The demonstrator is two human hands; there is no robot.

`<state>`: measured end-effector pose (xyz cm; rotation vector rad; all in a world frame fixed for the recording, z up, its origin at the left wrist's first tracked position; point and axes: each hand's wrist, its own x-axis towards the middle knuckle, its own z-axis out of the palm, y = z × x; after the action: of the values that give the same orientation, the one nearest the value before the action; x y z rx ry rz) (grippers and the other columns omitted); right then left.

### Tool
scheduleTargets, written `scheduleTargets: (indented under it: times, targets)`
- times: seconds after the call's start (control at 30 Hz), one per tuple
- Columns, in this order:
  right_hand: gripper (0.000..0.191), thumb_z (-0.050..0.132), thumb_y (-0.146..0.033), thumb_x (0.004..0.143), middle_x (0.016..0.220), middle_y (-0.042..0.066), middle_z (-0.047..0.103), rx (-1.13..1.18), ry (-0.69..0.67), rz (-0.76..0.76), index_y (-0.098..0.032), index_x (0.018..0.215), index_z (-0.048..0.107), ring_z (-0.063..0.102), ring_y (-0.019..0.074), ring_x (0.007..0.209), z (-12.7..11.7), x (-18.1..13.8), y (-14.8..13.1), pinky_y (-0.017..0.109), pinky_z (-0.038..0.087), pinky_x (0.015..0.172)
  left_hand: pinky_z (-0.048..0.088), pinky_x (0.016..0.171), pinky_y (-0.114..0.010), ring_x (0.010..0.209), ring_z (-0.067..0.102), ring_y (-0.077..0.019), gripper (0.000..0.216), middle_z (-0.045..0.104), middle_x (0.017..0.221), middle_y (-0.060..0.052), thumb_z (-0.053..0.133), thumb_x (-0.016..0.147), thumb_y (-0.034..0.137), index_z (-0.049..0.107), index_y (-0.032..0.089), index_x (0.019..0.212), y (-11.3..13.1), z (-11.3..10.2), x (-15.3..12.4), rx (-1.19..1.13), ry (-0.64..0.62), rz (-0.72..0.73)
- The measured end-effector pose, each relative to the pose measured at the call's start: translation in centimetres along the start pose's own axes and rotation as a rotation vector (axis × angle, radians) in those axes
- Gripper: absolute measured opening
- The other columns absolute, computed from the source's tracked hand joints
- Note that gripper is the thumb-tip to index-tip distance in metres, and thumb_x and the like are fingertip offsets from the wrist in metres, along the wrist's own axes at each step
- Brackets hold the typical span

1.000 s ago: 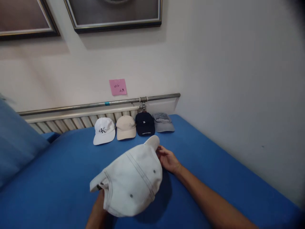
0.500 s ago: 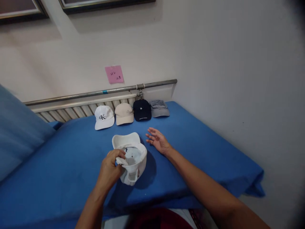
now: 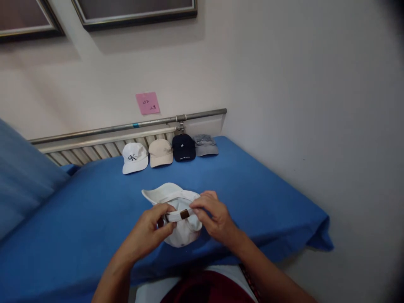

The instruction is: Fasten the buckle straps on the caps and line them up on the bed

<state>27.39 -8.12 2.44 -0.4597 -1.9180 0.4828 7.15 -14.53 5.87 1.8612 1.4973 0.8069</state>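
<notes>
A white baseball cap [image 3: 181, 235] is held between both hands above the near part of the blue-covered table, its inside facing up and its brim pointing away to the left. My left hand [image 3: 150, 229] pinches the left part of the cap's back strap. On the other side, my right hand [image 3: 216, 214] grips the strap's right end and the cap's edge. A small brown metal-looking buckle [image 3: 184, 214] shows on the strap between the hands. Some of the right fingertips are hidden by the cap and the hand itself.
Along the back edge of the blue-covered table [image 3: 252, 198] stand a white cap [image 3: 135, 158], a beige cap [image 3: 160, 153], a navy cap [image 3: 183, 148] and a grey cap [image 3: 205, 145]. Behind them run a radiator [image 3: 82, 151] and a metal pipe [image 3: 107, 128]. A blue curtain [image 3: 25, 176] hangs at left.
My right hand has come in from the right and taken hold of the cap's strap. The cap has turned, its back strap now facing me. My left hand has shifted its grip along the strap.
</notes>
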Motion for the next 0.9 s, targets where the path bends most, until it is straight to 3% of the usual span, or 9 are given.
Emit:
scheduleTargets:
  times: [0.1,0.2,0.37,0.57,0.73,0.9]
  targets:
    - [0.015,0.05,-0.013,0.088,0.078,-0.001,0.069,-0.012,0.022,0.094,-0.022,0.089,0.062,0.061,0.0143,0.074,0.4,-0.2,1.4,0.033,0.042,0.079,0.043,0.067,-0.027,0.076,0.054,-0.0161,0.019,0.062,0.089,-0.002,0.06,0.083,0.027,0.062,0.02,0.101,-0.5,0.1,-0.6,-0.204,-0.076,-0.06]
    - [0.015,0.052,-0.012,0.087,0.087,0.002,0.069,-0.113,0.038,0.099,-0.021,0.092,0.063,0.062,0.0167,0.085,0.7,-0.8,1.2,0.035,0.041,0.082,0.046,0.069,-0.028,0.077,0.055,-0.0157,0.03,0.063,0.095,-0.003,0.062,0.081,0.03,0.061,0.02,0.109,-0.6,0.5,-0.8,-0.408,-0.092,-0.128]
    - [0.016,0.056,-0.014,0.086,0.101,0.006,0.067,-0.286,0.132,0.002,-0.02,0.1,0.062,0.059,0.0196,0.096,0.0,-0.5,-1.7,0.037,0.04,0.086,0.044,0.061,-0.026,0.064,0.052,-0.013,0.034,0.063,0.077,-0.001,0.064,0.074,0.025,0.064,0.017,0.108,0.3,1.5,-0.2,-0.409,0.025,-0.201]
    - [0.012,0.054,-0.011,0.083,0.091,0.006,0.067,-0.316,-0.141,0.167,-0.02,0.089,0.061,0.058,0.0205,0.087,0.4,-0.6,-2.6,0.035,0.042,0.08,0.047,0.069,-0.028,0.073,0.058,-0.0162,0.03,0.066,0.084,-0.003,0.067,0.072,0.028,0.067,0.017,0.101,0.2,3.3,0.0,-0.404,0.103,-0.166]
    - [0.02,0.048,-0.007,0.079,0.092,0.006,0.064,-0.269,-0.248,0.299,-0.019,0.092,0.058,0.059,0.018,0.085,0.7,-1.2,-2.6,0.029,0.045,0.076,0.047,0.067,-0.029,0.072,0.059,-0.0171,0.027,0.067,0.085,-0.004,0.064,0.074,0.03,0.067,0.018,0.098,-0.1,4.4,-0.1,-0.308,0.128,-0.137]
    - [0.017,0.048,-0.006,0.078,0.091,0.007,0.063,-0.322,-0.33,0.371,-0.019,0.086,0.056,0.059,0.0178,0.083,0.7,-1.3,-3.0,0.029,0.044,0.074,0.047,0.07,-0.03,0.074,0.061,-0.0179,0.025,0.068,0.086,-0.004,0.061,0.074,0.025,0.068,0.019,0.097,0.4,4.8,-0.3,-0.094,0.189,-0.054]
